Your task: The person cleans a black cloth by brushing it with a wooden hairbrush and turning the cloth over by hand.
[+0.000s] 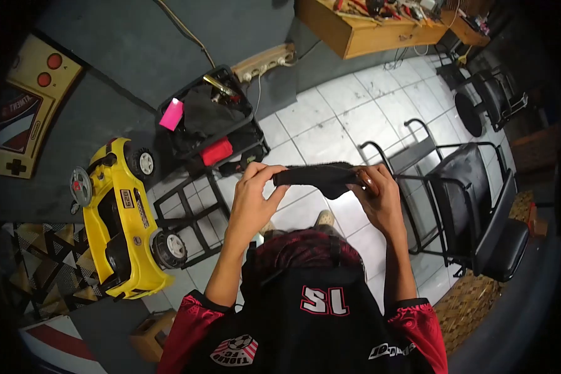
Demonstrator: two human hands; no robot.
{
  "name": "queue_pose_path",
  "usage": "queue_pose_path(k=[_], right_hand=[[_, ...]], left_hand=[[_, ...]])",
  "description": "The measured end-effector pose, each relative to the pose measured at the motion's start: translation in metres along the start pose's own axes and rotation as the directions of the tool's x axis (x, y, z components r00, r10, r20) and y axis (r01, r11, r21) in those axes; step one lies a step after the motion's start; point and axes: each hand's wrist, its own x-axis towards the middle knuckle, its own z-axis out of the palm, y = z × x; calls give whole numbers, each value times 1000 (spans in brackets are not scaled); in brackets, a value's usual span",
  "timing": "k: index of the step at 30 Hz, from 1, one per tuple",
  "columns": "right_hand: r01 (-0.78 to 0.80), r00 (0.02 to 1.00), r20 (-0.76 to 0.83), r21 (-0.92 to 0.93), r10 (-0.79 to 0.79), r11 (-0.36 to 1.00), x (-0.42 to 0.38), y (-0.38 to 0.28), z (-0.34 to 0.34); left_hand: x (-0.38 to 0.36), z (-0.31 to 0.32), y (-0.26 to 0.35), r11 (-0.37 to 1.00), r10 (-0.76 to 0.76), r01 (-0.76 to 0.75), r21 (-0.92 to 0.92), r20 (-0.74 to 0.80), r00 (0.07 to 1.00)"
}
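Observation:
A piece of black cloth (319,177) is stretched between my hands, above the tiled floor and in front of my body. My left hand (253,198) pinches its left end between thumb and fingers. The other end is gripped by my right hand (381,201). A glossy brown rounded object (368,183) shows at my right fingers; I cannot make out what it is. The cloth sags in the middle towards its right side.
A yellow toy car (121,224) and a black crate (212,131) with a pink item and red cloth stand left. Black metal-framed chairs (461,187) are at right. A wooden desk (380,36) with tools and a power strip (268,65) lie beyond.

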Motion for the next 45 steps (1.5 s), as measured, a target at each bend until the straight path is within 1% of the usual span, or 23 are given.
queue_pose_path(k=[3,4,5,6,7,8,11,12,13,14,15,18,19,23,26,27,28,30,32,33,38,44,45], right_hand=[[145,986,-91,63,-138,987,5,8,-6],[-79,997,50,329,66,941,4,1,-15],[-320,945,242,532,222,784,5,-5,-21],[-254,967,173,536,189,805,6,-9,-22],[-192,980,78,598,181,778,10,-17,-23],[-122,984,-20,652,178,748,16,-25,-25],[-246,957,48,660,288,709,28,-20,-37],[-318,933,105,692,345,648,30,-16,-38],[-312,935,102,694,340,649,30,-14,-35],[-326,920,112,750,375,576,27,-12,-33],[-338,903,127,799,410,497,26,-11,-31],[-258,906,33,834,423,487,28,-17,-24],[-271,903,39,826,429,494,28,-17,-26],[-234,936,-44,665,350,709,22,-13,-36],[-208,970,-3,515,244,832,9,2,-40],[-145,989,60,585,136,798,6,0,-39],[-425,905,242,549,350,720,0,-13,-46],[-443,895,368,654,253,614,-7,-12,-40],[-438,894,375,605,248,665,-5,-16,-36],[-428,897,364,575,251,697,-4,-17,-34],[-382,908,370,536,197,753,-2,-20,-35],[-370,919,367,681,142,632,2,-26,-33],[-461,865,483,661,135,592,2,-14,-32]], left_hand=[[11,-6,-6,950,298,-287,124,-92,950],[14,-9,-2,948,306,-292,128,-103,947],[17,-14,5,969,235,-238,-60,-47,971],[17,-21,13,957,172,-162,-242,24,985],[18,-32,23,984,24,0,-179,131,991],[22,-30,24,984,26,-3,-179,127,991],[31,-17,28,812,87,-74,-579,-6,996],[31,-15,42,813,91,-80,-577,-10,996],[28,-14,62,517,-146,184,-836,125,981],[24,-14,73,93,-300,376,-922,334,894],[21,-16,69,-136,-139,451,-882,468,873],[14,14,48,-268,-95,427,-864,465,880],[12,22,36,-308,50,408,-859,414,909],[1,26,19,-231,-19,432,-872,448,894],[8,21,14,-416,127,425,-804,412,902],[9,20,13,-462,117,374,-804,363,924],[10,20,12,-507,105,324,-799,316,943],[12,19,10,-515,98,332,-790,331,939],[11,17,12,-595,67,328,-734,361,930],[10,21,9,-530,22,305,-791,347,938],[5,16,-1,-563,104,367,-741,377,920],[0,15,-5,-592,110,369,-717,381,918],[0,15,-3,-617,127,358,-701,361,924]])
